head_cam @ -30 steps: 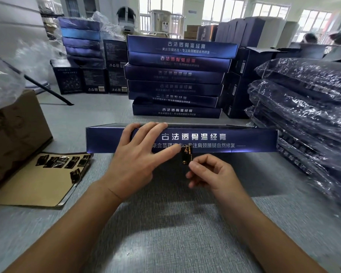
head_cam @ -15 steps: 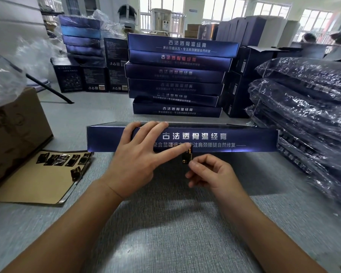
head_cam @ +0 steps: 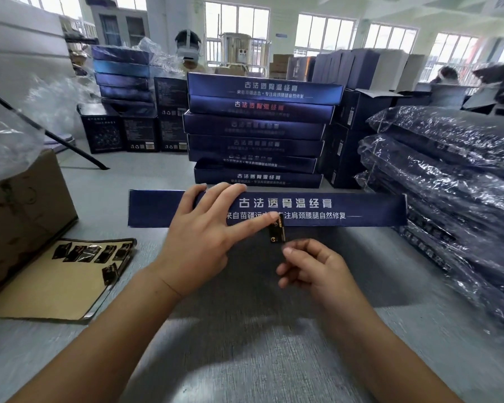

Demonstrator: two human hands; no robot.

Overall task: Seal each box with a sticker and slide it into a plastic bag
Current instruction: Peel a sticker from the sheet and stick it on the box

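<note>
Two hands at the long dark blue box (head_cam: 346, 210), which lies across the grey table (head_cam: 245, 362). Left hand (head_cam: 201, 239) is spread wide over its front face, thumb pressing the top end of a small black sticker (head_cam: 276, 233) onto the box's lower edge (the rest of the sticker hangs below it). Right hand (head_cam: 312, 266) sits just under the sticker, fingers loosely curled, gripping nothing. Box reads 古法透骨温经膏 in white, same as the stack of boxes (head_cam: 256, 128) behind. On the right are bagged boxes (head_cam: 448, 170) in clear plastic. On the left, a backing sheet (head_cam: 47, 298) carries more black stickers, beside a cardboard carton (head_cam: 21, 216) holding crumpled plastic.
</note>
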